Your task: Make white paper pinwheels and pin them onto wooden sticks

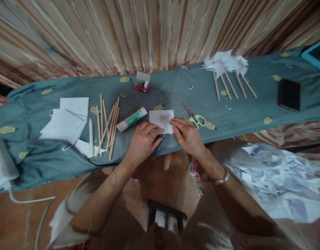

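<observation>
A small white paper square (161, 119) lies on the grey-green cloth (253, 107) near its front edge. My left hand (144, 142) rests on the paper's lower left corner, fingers curled and pressing down. My right hand (187, 135) pinches the paper's lower right edge, fingers bent together. A glue stick (131, 119) lies on its side just left of the paper. Green-handled scissors (195, 118) lie just right of my right hand.
Loose wooden sticks (107, 125) and a stack of white paper sheets (66, 123) lie at the left. A small red box of pins (142, 84) sits behind. Finished paper pinwheels on sticks (227, 69) and a dark phone (289, 94) lie at the right. A bag of paper scraps (274, 177) sits below.
</observation>
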`<action>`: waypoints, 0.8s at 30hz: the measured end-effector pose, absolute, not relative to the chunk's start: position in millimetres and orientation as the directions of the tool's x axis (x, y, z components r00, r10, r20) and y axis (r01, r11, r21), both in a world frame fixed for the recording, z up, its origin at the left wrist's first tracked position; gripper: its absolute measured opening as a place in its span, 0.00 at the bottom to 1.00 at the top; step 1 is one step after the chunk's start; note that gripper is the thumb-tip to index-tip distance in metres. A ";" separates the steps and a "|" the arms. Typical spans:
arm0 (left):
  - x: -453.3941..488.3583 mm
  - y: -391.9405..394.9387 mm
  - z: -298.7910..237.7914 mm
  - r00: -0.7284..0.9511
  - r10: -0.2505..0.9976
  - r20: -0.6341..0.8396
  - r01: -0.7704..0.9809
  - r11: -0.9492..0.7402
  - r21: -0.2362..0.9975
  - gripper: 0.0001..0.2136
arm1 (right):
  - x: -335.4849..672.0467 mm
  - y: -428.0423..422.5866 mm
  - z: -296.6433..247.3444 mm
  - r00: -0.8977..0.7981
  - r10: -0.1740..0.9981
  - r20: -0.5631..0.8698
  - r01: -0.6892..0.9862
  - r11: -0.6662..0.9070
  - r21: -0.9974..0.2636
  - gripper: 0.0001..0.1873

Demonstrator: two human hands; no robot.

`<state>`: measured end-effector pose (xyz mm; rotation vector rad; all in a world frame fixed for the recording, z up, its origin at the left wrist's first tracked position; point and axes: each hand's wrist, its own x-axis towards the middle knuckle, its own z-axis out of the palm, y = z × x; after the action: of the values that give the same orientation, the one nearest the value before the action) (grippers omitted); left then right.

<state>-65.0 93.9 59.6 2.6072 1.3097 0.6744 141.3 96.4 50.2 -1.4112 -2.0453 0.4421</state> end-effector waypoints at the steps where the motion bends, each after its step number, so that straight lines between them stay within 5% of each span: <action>1: -59.4 94.4 56.4 0.524 0.787 0.326 0.723 -0.613 0.319 0.10 | 141.3 96.2 50.4 -0.245 0.926 0.288 0.718 0.373 -0.588 0.16; 16: -50.2 95.2 52.2 0.553 0.747 0.369 0.726 -0.650 0.226 0.08 | 154.1 92.8 52.5 -0.198 0.959 0.204 0.564 0.282 -0.776 0.20; 24: -53.6 69.5 58.1 0.607 0.700 0.377 0.653 -0.709 0.266 0.08 | 160.1 74.4 50.2 -0.197 0.973 0.118 0.425 0.194 -0.884 0.10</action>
<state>-53.6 69.5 58.1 2.7244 1.1505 0.7069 160.1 74.4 50.2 -1.3220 -1.7421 0.9535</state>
